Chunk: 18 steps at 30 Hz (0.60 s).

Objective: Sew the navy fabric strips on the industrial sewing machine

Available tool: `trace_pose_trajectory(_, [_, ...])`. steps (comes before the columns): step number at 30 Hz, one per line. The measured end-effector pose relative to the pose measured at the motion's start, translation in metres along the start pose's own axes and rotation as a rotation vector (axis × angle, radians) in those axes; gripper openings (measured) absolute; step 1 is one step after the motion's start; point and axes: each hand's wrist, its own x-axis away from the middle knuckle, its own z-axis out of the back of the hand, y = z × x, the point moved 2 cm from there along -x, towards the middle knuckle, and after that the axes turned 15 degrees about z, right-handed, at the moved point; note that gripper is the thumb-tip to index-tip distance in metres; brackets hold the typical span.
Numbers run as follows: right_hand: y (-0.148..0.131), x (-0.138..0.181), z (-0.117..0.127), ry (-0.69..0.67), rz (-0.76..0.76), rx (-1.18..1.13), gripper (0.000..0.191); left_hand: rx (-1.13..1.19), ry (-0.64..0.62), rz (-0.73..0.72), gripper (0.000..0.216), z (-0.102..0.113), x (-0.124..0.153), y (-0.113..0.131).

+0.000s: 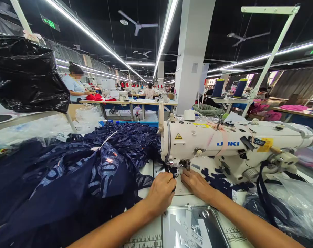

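Observation:
A white sewing machine (231, 141) stands on the table, its needle area at the left end. My left hand (161, 191) rests just below the needle with its fingers curled onto a small piece of dark navy fabric (171, 170). My right hand (196, 182) lies beside it, fingers pressed down on the machine bed near the presser foot. A large heap of navy patterned fabric (89, 168) spreads to the left of my left hand.
Small navy cut pieces (218, 179) lie under the machine arm. Clear plastic bags (295, 203) sit at right, a black plastic bag (27, 72) hangs upper left. Two blue thread cones (228, 88) stand behind the machine. Other people sit at distant tables (76, 86).

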Motion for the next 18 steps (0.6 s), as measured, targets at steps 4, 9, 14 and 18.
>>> trace_pose_trajectory(4, [0.000,0.003,-0.006,0.069,-0.064,-0.078,0.023,-0.078,-0.119,-0.040,0.019,-0.018,-0.011,-0.015])
trace_pose_trajectory(9, [0.005,0.008,-0.013,0.061,-0.223,-0.024,0.009,0.069,-0.170,-0.021,0.017,-0.019,0.004,-0.026])
trace_pose_trajectory(14, [0.003,0.004,-0.011,-0.042,-0.223,0.030,0.013,0.079,-0.194,-0.140,0.033,-0.014,0.020,-0.029])
trace_pose_trajectory(18, [-0.001,-0.006,-0.007,-0.119,-0.220,-0.011,0.023,-0.013,-0.254,-0.157,0.035,-0.014,0.024,-0.029])
